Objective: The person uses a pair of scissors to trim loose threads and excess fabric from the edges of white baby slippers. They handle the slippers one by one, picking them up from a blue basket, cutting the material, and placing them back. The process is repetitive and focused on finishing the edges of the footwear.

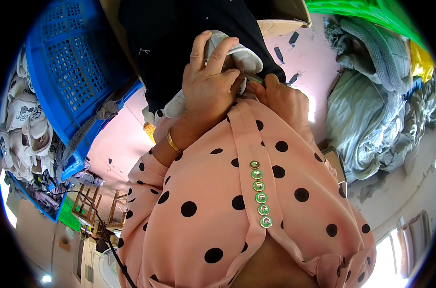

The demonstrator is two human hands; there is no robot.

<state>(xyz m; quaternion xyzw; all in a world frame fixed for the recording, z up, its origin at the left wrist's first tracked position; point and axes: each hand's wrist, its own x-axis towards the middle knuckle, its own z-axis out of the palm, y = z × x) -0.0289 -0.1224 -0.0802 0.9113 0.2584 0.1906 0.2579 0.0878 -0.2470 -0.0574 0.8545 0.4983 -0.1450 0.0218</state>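
Over my lap, my left hand [209,89] is wrapped round a white fabric shoe [247,58], its fingers spread across the upper side. My right hand [281,98] is closed close beside it, fingertips pinched at the shoe's near edge. A thin greyish sliver [250,77] shows between the right fingertips and the shoe; what it is stays too small to tell. Another pale piece [176,104] shows under my left wrist, partly hidden by it. Dark trousers [179,43] lie beneath both hands.
A blue perforated plastic crate [76,67] stands at the left, with many white printed fabric shoes [26,120] beyond it. Grey-green cloth and clear plastic bags [362,120] are heaped at the right. An open cardboard box [285,12] and a green basket [371,12] stand ahead; dark scraps [279,55] litter the floor.
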